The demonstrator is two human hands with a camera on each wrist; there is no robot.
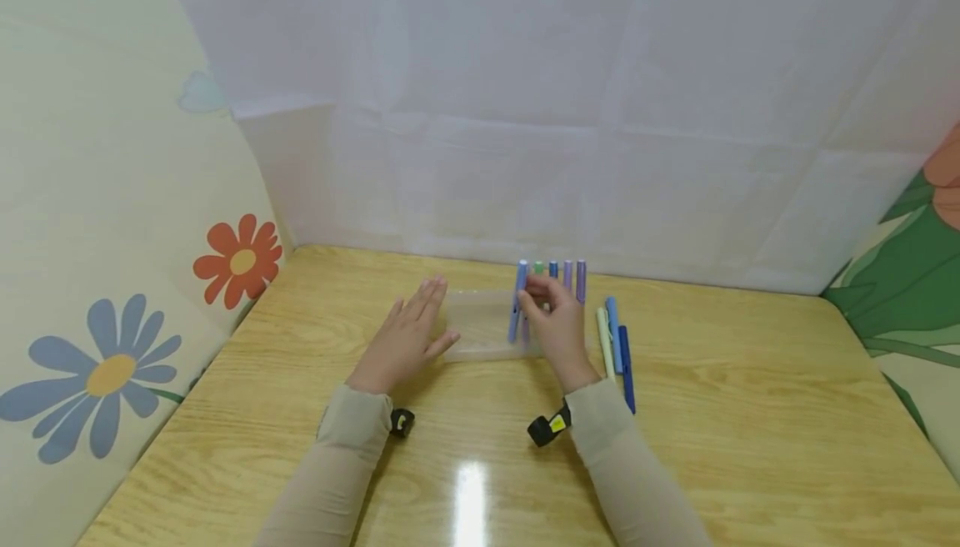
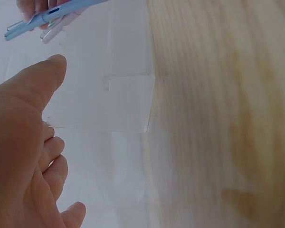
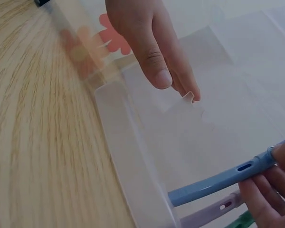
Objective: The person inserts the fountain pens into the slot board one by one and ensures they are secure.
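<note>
A frosted clear plastic box (image 1: 480, 326) lies across the table between the hands. My left hand (image 1: 401, 340) has its fingers extended at the box's left end; the right wrist view shows its fingertips (image 3: 195, 95) at a corner there. With thumb and fingers, my right hand (image 1: 561, 326) pinches a light blue pen (image 1: 515, 318) over the right part of the box. Beside that pen lies a lilac pen (image 3: 209, 212), with a green pen (image 3: 244, 220) beyond it. Farther right, a dark blue pen (image 1: 553, 268) and purple pens (image 1: 581, 280) show their ends past my right hand, which hides the rest.
Right of the box, a pale green pen (image 1: 604, 338), another light blue pen (image 1: 614, 334) and a navy pen (image 1: 627, 368) lie on the wooden table (image 1: 750, 414). A white cloth (image 1: 525, 113) hangs behind the table. Flower-patterned panels (image 1: 90, 197) stand at both sides.
</note>
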